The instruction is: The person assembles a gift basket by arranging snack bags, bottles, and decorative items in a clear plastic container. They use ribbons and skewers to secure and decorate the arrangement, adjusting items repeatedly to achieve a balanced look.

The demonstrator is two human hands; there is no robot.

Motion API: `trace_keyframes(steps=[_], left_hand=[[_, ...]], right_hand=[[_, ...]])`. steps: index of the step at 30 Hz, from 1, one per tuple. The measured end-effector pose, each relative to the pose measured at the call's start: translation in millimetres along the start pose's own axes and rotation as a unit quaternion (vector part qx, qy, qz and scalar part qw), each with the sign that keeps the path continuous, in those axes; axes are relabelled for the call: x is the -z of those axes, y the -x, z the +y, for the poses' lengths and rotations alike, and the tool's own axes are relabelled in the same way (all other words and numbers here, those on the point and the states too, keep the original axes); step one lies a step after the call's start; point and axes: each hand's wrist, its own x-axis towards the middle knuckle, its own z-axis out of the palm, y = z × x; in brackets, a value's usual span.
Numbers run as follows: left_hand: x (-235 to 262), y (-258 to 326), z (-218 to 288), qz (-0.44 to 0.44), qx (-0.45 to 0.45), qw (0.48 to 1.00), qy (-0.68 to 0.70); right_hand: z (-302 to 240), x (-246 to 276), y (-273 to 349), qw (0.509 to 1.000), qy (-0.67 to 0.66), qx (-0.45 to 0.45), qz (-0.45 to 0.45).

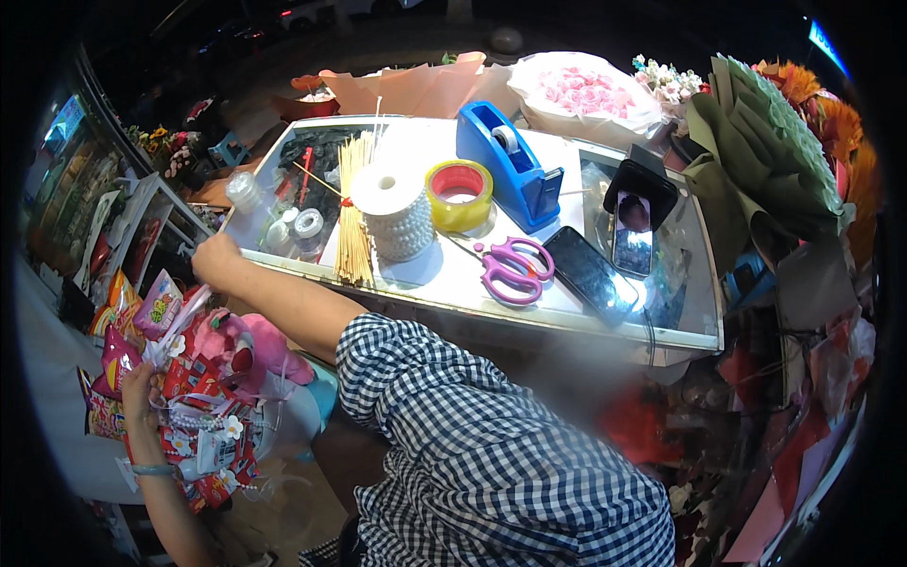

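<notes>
My right hand (219,262) is closed at the front left corner of the table, gripping a pale translucent ribbon (189,312) drawn taut down to the left. Lower down, my left hand (142,392), with a pale green bangle on its wrist, is closed at the ribbon's other end; its fingertips are partly hidden. Both hands are beside a bouquet of snack packets (194,378) with small white flowers and strings of beads. A pink plush toy (269,350) sits in it, and a purple snack bag (117,359) stands out by my left hand.
On the white table (425,283) are a spool of white beads (402,222), yellow tape (459,198), a blue tape dispenser (505,165), purple scissors (518,271), phones (590,269), and a bundle of thin sticks (354,208). Wrapped bouquets (586,94) line the back and right.
</notes>
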Motion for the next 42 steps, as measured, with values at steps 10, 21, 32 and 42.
trace_keyframes(steps=[10, 21, 32, 42], left_hand=[[3, -5, -3, 0.003, -0.012, 1.0, -0.01], [-4, -8, -3, -0.009, -0.019, 1.0, 0.015], [-4, -6, -2, -0.018, -0.02, 1.0, 0.006], [-14, -4, 0, -0.064, -0.042, 0.996, 0.046]], right_hand=[[-114, -23, -28, 0.949, -0.313, 0.006, 0.041], [-116, -50, -27, 0.861, -0.508, 0.021, -0.005], [-120, -49, -25, 0.885, -0.461, -0.03, 0.05], [-122, -21, 24, 0.94, -0.317, 0.056, 0.116]])
